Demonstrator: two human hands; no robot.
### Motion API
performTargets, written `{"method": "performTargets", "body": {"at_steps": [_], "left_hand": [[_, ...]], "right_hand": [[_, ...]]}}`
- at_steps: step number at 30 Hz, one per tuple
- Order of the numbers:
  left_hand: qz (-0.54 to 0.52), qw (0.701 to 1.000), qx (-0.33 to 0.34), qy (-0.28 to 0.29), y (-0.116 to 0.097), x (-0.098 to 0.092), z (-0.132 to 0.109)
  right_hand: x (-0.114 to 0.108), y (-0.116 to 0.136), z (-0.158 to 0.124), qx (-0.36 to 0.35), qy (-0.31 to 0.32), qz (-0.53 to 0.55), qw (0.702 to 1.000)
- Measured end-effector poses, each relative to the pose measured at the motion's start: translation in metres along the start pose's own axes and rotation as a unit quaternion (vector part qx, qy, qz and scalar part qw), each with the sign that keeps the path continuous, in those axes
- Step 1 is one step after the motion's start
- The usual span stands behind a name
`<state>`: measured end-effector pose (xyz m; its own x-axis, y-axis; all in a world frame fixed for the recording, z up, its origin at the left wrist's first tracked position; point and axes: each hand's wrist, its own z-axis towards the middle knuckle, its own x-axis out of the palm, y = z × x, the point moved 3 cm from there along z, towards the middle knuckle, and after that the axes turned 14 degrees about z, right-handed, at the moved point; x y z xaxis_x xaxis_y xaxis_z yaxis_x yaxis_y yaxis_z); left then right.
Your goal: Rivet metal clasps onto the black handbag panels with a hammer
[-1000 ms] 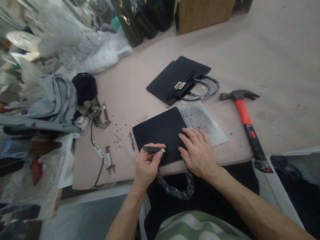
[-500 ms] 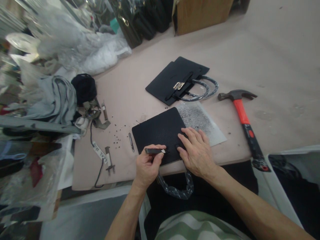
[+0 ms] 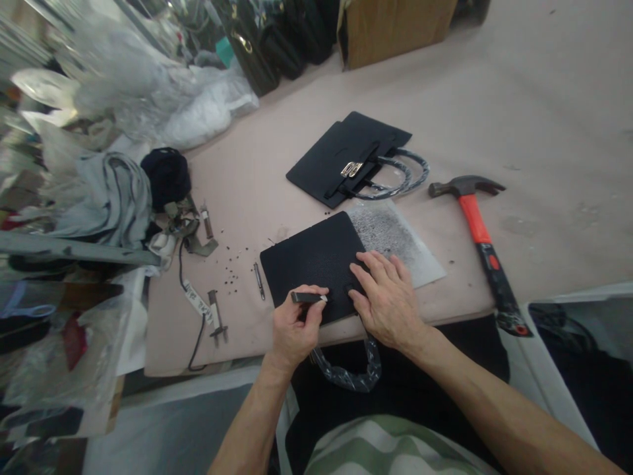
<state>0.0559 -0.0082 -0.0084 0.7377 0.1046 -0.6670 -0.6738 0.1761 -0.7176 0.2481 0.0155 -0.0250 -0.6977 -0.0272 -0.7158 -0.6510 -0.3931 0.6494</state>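
Note:
A black leather bag panel [image 3: 311,257] lies flat near the table's front edge, its plastic-wrapped handle [image 3: 349,376] hanging over that edge. My left hand [image 3: 297,323] pinches a short dark metal tool, perhaps a punch [image 3: 307,298], whose pale tip sits at the panel's lower part. Spread fingers of my right hand [image 3: 388,297] press on the panel's right side, beside a small strap loop. Part of a speckled white sheet [image 3: 395,241] shows from under the panel's right edge. Behind it lies a second black bag piece [image 3: 341,155] with a gold clasp and wrapped handles.
A claw hammer [image 3: 477,227] with a red and black grip lies at the right, its end over the table edge. Left of the panel are a small metal tool [image 3: 259,281], black bits and a corded tool [image 3: 215,316]. A cardboard box [image 3: 395,33] and plastic bags [image 3: 198,105] stand behind.
My left hand and the pinched tool have tilted or shifted very slightly to the right. My right hand stays on the panel; the whole view has moved a little.

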Motion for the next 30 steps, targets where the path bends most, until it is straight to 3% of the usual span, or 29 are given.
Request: {"method": "performTargets", "body": {"at_steps": [6, 11, 17, 22, 26, 30], "left_hand": [[0.057, 0.996, 0.066, -0.012, -0.004, 0.002, 0.001], [0.058, 0.996, 0.066, -0.012, -0.003, 0.002, 0.002], [0.026, 0.999, 0.045, 0.013, -0.001, 0.0, 0.007], [0.027, 0.997, 0.063, 0.019, -0.001, 0.001, 0.009], [0.047, 0.995, 0.091, 0.022, -0.001, 0.003, 0.008], [0.05, 0.993, 0.101, 0.02, -0.003, 0.003, 0.009]], "right_hand": [[-0.005, 0.0, -0.001, -0.01, -0.002, 0.049, 0.999], [-0.045, -0.026, -0.008, -0.017, -0.091, 0.087, 0.992], [-0.1, -0.087, -0.023, 0.075, -0.152, -0.067, 0.983], [-0.111, -0.114, -0.03, 0.192, -0.116, -0.141, 0.964], [-0.122, -0.133, -0.02, 0.314, -0.104, -0.026, 0.943], [-0.13, -0.134, -0.003, 0.311, -0.017, 0.252, 0.917]]}}
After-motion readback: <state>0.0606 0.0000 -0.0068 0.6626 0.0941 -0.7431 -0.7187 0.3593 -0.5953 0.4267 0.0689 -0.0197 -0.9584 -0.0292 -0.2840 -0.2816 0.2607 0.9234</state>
